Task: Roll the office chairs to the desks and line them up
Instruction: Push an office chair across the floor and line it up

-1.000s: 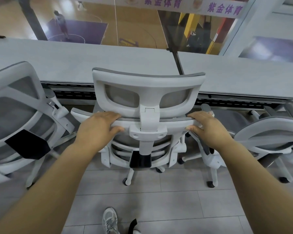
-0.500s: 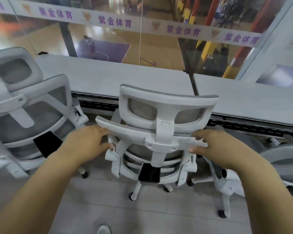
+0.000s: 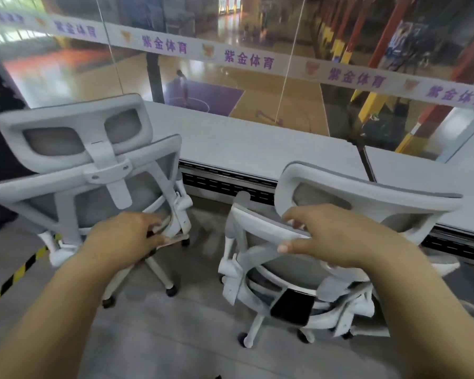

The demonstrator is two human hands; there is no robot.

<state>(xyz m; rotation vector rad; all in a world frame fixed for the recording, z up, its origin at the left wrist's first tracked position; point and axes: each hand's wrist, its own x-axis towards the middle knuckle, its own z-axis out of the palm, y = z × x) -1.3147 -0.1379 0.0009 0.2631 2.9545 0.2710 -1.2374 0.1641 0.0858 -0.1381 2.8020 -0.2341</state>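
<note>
Your right hand (image 3: 337,239) hangs open over the right chair (image 3: 326,242), your left hand (image 3: 126,239) reaches loose-fingered toward the left chair (image 3: 93,170), both at the table (image 3: 257,149); they probably roll easily, so hold the stiff back frame.

A grey tiled floor (image 3: 175,337) fills the lower frame. Two white mesh office chairs stand on it on castors, the left chair (image 3: 93,187) at centre left, the right chair (image 3: 326,255) at centre right. Yellow-black striped tape (image 3: 17,272) crosses the lower left. A pale tabletop (image 3: 244,149) spans behind them.
</note>
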